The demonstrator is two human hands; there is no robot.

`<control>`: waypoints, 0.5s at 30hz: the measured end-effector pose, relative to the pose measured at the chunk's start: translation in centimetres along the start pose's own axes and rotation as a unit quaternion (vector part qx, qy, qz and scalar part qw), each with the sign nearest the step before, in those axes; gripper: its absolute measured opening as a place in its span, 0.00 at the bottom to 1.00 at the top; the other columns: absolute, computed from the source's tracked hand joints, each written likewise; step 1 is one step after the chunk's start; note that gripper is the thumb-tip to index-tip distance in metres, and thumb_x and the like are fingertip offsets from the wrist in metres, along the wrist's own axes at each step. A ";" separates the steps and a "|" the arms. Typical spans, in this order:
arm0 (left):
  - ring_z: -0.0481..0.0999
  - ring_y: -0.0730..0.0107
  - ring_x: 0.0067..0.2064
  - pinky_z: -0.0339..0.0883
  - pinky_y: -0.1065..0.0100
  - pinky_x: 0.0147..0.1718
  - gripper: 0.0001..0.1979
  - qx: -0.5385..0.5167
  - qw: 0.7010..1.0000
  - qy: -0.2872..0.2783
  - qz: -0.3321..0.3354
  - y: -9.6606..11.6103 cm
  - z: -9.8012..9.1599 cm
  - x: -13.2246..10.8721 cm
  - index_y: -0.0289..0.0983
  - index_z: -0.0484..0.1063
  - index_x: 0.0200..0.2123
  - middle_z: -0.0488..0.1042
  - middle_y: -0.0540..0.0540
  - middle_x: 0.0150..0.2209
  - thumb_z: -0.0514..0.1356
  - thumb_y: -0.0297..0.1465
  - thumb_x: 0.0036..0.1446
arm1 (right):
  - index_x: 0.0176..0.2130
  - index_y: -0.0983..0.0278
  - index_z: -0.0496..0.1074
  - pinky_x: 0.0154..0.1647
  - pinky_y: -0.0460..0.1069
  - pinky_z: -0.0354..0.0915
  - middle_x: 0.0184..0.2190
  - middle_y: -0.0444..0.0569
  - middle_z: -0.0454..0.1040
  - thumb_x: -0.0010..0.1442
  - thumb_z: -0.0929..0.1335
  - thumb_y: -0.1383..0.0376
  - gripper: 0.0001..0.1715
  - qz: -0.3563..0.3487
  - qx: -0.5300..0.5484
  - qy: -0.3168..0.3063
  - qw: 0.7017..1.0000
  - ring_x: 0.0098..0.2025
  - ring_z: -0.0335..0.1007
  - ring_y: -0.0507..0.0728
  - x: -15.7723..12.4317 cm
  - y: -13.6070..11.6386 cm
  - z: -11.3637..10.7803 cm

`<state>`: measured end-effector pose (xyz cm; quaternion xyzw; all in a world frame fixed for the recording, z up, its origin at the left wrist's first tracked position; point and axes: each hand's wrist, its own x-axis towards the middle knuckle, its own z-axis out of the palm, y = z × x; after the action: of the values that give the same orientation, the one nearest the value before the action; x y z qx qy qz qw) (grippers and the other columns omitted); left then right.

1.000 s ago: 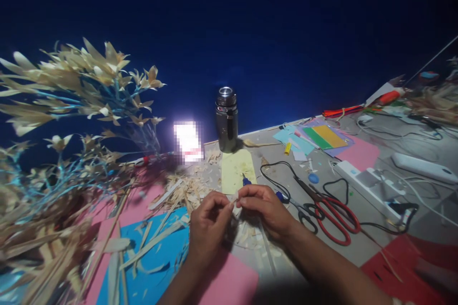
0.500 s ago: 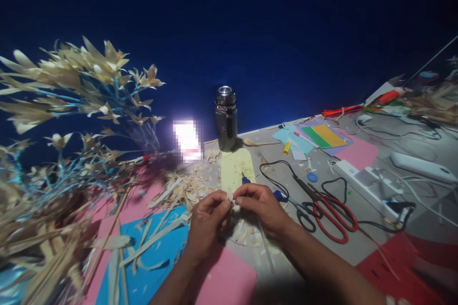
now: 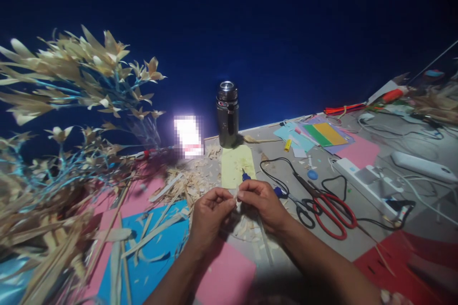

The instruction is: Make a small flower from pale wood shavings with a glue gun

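Note:
My left hand (image 3: 216,212) and my right hand (image 3: 263,202) meet fingertip to fingertip over the table. Between them they pinch a small pale piece (image 3: 236,192), which looks like dried husk; the fingers cover most of it. Just behind the right hand lies a blue-handled tool (image 3: 245,176) with a thin pointed tip, partly hidden. Beyond the fingers is a pale yellow sheet (image 3: 231,164) with crumbs on it. Husk scraps (image 3: 248,231) are scattered under my hands.
A dark steel thermos (image 3: 228,119) stands at the back edge. Red-handled scissors (image 3: 334,214) and smaller black scissors (image 3: 304,212) lie right, near a white power strip (image 3: 368,190). Husk flowers on blue stems (image 3: 89,81) rise at left, above loose husks (image 3: 50,248) and blue card (image 3: 153,238).
My fingertips have shifted slightly to the right and drawn closer together around the small pale piece. The camera view has tilted a little.

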<state>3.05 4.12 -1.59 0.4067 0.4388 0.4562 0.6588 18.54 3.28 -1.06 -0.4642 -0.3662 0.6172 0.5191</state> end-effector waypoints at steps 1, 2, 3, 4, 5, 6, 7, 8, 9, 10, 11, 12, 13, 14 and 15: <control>0.61 0.80 0.18 0.53 0.75 0.19 0.14 -0.003 1.000 0.004 0.000 0.0 0.0 0.0 0.36 0.75 0.27 0.68 0.56 0.18 0.74 0.37 0.43 | 0.27 0.64 0.75 0.24 0.46 0.51 0.21 0.41 0.69 0.48 0.75 0.59 0.11 -0.006 -0.004 0.004 1.000 0.22 0.56 0.49 0.0 0.1 0.0; 0.61 0.80 0.18 0.52 0.75 0.18 0.14 -0.005 1.000 0.009 -0.002 0.1 0.1 0.0 0.36 0.76 0.27 0.68 0.56 0.18 0.74 0.37 0.43 | 0.27 0.64 0.75 0.24 0.46 0.53 0.22 0.42 0.69 0.48 0.75 0.59 0.11 -0.017 -0.012 0.008 1.000 0.23 0.57 0.49 0.0 0.1 0.0; 0.61 0.80 0.18 0.52 0.75 0.18 0.14 -0.007 1.000 0.013 -0.004 0.1 0.1 0.0 0.35 0.76 0.28 0.68 0.56 0.18 0.74 0.37 0.43 | 0.27 0.64 0.76 0.26 0.46 0.54 0.22 0.42 0.70 0.49 0.75 0.59 0.11 -0.034 -0.026 0.015 0.999 0.24 0.58 0.50 0.0 0.2 0.0; 0.61 0.80 0.18 0.52 0.75 0.18 0.14 -0.008 1.000 0.016 -0.007 0.2 0.1 0.0 0.35 0.76 0.29 0.68 0.56 0.18 0.74 0.37 0.43 | 0.28 0.64 0.76 0.27 0.47 0.56 0.23 0.42 0.70 0.50 0.75 0.59 0.10 -0.054 -0.044 0.025 0.997 0.25 0.59 0.50 -0.1 0.3 0.0; 0.61 0.80 0.18 0.52 0.75 0.18 0.14 -0.010 1.000 0.019 -0.008 0.2 0.2 0.1 0.35 0.77 0.29 0.69 0.55 0.19 0.74 0.36 0.42 | 0.28 0.64 0.76 0.29 0.47 0.57 0.24 0.42 0.71 0.51 0.74 0.60 0.10 -0.075 -0.065 0.035 0.994 0.26 0.61 0.51 -0.1 0.3 0.0; 0.62 0.80 0.18 0.53 0.75 0.19 0.15 -0.011 1.000 0.020 -0.010 0.2 0.2 0.1 0.35 0.77 0.29 0.69 0.55 0.19 0.74 0.36 0.42 | 0.29 0.64 0.76 0.30 0.47 0.58 0.24 0.43 0.71 0.52 0.74 0.60 0.09 -0.093 -0.084 0.044 0.991 0.28 0.62 0.52 -0.2 0.3 0.0; 0.62 0.80 0.18 0.53 0.75 0.19 0.15 -0.012 1.000 0.020 -0.012 0.2 0.2 0.1 0.34 0.77 0.29 0.69 0.55 0.19 0.75 0.36 0.42 | 0.29 0.64 0.76 0.31 0.48 0.59 0.24 0.43 0.71 0.53 0.74 0.60 0.09 -0.104 -0.098 0.049 0.989 0.28 0.62 0.52 -0.2 0.3 0.0; 0.62 0.80 0.18 0.53 0.75 0.19 0.15 -0.013 1.000 0.022 -0.013 0.2 0.2 0.1 0.34 0.77 0.29 0.70 0.54 0.19 0.75 0.36 0.41 | 0.29 0.64 0.76 0.32 0.48 0.59 0.24 0.43 0.71 0.53 0.73 0.59 0.09 -0.110 -0.109 0.050 0.987 0.28 0.63 0.53 -0.3 0.3 0.0; 0.62 0.80 0.18 0.54 0.75 0.19 0.15 -0.013 1.000 0.022 -0.013 0.2 0.2 0.1 0.34 0.77 0.29 0.70 0.54 0.19 0.75 0.36 0.41 | 0.29 0.64 0.76 0.32 0.48 0.59 0.24 0.43 0.71 0.53 0.73 0.59 0.10 -0.112 -0.116 0.049 0.986 0.28 0.63 0.53 -0.3 0.2 0.1; 0.62 0.80 0.18 0.54 0.75 0.19 0.15 -0.012 1.000 0.024 -0.013 0.1 0.2 0.0 0.34 0.76 0.29 0.70 0.54 0.20 0.75 0.36 0.41 | 0.28 0.64 0.76 0.31 0.48 0.59 0.24 0.43 0.71 0.53 0.73 0.59 0.10 -0.112 -0.122 0.045 0.985 0.28 0.63 0.53 -0.3 0.2 0.1; 0.62 0.80 0.19 0.54 0.75 0.19 0.15 -0.009 1.000 0.025 -0.011 0.0 0.1 0.1 0.35 0.76 0.29 0.69 0.54 0.19 0.75 0.36 0.41 | 0.28 0.64 0.75 0.31 0.48 0.59 0.24 0.43 0.71 0.53 0.73 0.59 0.10 -0.110 -0.125 0.043 0.985 0.28 0.63 0.53 -0.4 0.1 0.2; 0.62 0.79 0.19 0.54 0.75 0.19 0.15 -0.006 1.000 0.026 -0.010 -0.1 0.0 0.1 0.35 0.76 0.29 0.69 0.54 0.20 0.75 0.37 0.42 | 0.28 0.64 0.75 0.31 0.48 0.59 0.24 0.43 0.71 0.53 0.73 0.59 0.10 -0.107 -0.128 0.041 0.985 0.28 0.63 0.53 -0.4 0.1 0.2; 0.62 0.79 0.19 0.54 0.75 0.19 0.15 -0.002 1.000 0.026 -0.007 -0.2 0.0 0.1 0.35 0.76 0.29 0.69 0.54 0.20 0.74 0.37 0.42 | 0.28 0.64 0.75 0.31 0.48 0.59 0.24 0.43 0.71 0.53 0.73 0.59 0.10 -0.105 -0.130 0.041 0.985 0.27 0.62 0.53 -0.4 0.1 0.3; 0.62 0.79 0.19 0.54 0.74 0.20 0.15 0.005 1.000 0.026 -0.003 -0.3 -0.1 0.1 0.35 0.76 0.29 0.69 0.54 0.20 0.74 0.37 0.43 | 0.27 0.63 0.75 0.31 0.48 0.59 0.23 0.43 0.70 0.52 0.73 0.59 0.10 -0.104 -0.131 0.041 0.985 0.27 0.62 0.53 -0.3 0.0 0.3; 0.62 0.78 0.19 0.54 0.74 0.20 0.15 0.013 1.000 0.026 0.001 -0.4 -0.2 0.2 0.35 0.76 0.29 0.69 0.54 0.20 0.74 0.37 0.44 | 0.27 0.63 0.75 0.31 0.48 0.59 0.23 0.43 0.70 0.52 0.73 0.59 0.10 -0.103 -0.133 0.040 0.985 0.27 0.62 0.53 -0.3 0.0 0.3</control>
<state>2.95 4.23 -2.06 0.4038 0.4608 0.4616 0.6416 18.23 2.95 -0.93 -0.5132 -0.4695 0.4875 0.5278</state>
